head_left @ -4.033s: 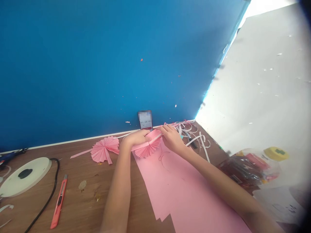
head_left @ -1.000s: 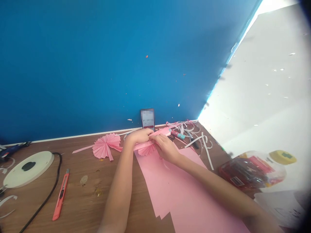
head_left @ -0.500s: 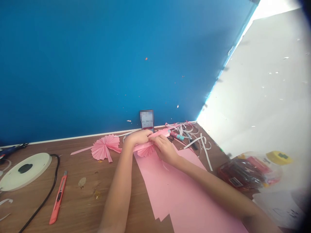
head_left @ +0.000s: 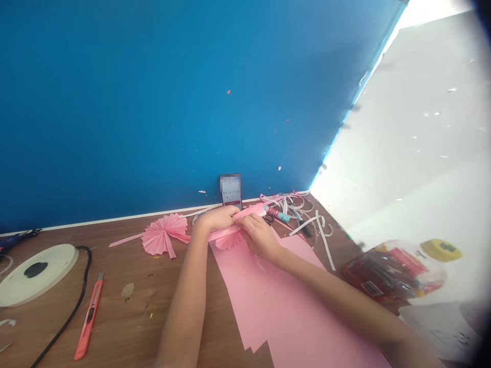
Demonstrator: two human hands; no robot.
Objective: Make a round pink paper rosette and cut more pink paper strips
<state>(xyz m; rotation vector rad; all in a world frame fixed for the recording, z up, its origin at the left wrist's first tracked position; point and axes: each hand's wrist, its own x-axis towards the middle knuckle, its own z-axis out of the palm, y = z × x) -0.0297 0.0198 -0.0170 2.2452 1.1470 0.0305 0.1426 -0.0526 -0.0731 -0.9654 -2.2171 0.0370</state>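
Note:
Both my hands meet over a pink pleated paper fan (head_left: 229, 240) with pink paper strips around it. My left hand (head_left: 221, 218) has its fingers bent and closed on the pink paper. My right hand (head_left: 258, 231) pinches the same paper just to the right, fingertips close to the left ones. A pink folded strip (head_left: 251, 209) sticks out beyond the fingers toward the upper right. The exact grip is partly hidden behind the fingers. Large pink paper sheets (head_left: 276, 296) lie beneath my right forearm.
A pink paper rosette (head_left: 164, 235) lies left of my hands. A phone (head_left: 230, 190) leans on the blue wall. A glue stick (head_left: 276, 213) and white paper strips (head_left: 295, 204) sit at the back right. A box cutter (head_left: 89, 317), black cable (head_left: 72, 317), round white disc (head_left: 42, 271) and yellow-lidded bottle (head_left: 399, 271) are nearby.
My hands keep nearly the same hold on the pink paper. The view has shifted slightly, so things on the left appear a little further left and lower.

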